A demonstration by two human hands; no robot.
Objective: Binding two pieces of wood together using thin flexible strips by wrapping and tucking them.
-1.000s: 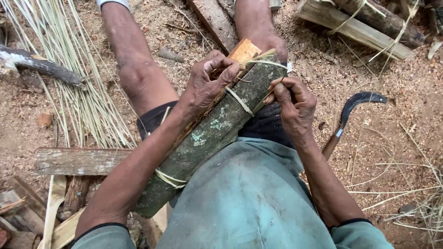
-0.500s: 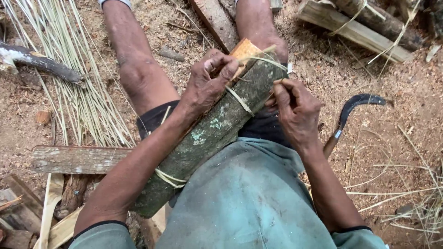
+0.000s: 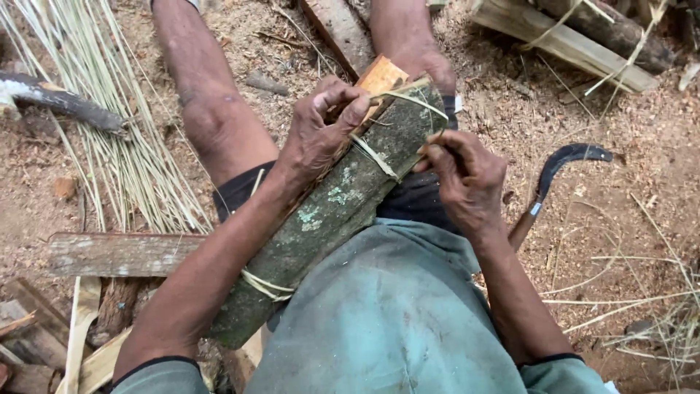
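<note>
A bundle of split wood wrapped in green mottled bark (image 3: 343,204) lies slantwise across my lap, its orange cut end pointing away. Pale fibre strips bind it near both ends. My left hand (image 3: 321,131) grips the bundle's far end from above, fingers curled over the wood. My right hand (image 3: 463,175) pinches the end of a thin pale binding strip (image 3: 408,98) that loops round the far end. My bare legs stretch out ahead on the sawdust-covered ground.
A curved sickle (image 3: 554,179) with a wooden handle lies on the ground to the right. A sheaf of thin pale strips (image 3: 109,146) is spread at left. A weathered plank (image 3: 117,254) and wood scraps sit at lower left; split logs (image 3: 569,36) at top right.
The right hand has pulled the strip slightly lower and nearer the bundle's side. The left hand keeps its grip; the bundle has barely shifted.
</note>
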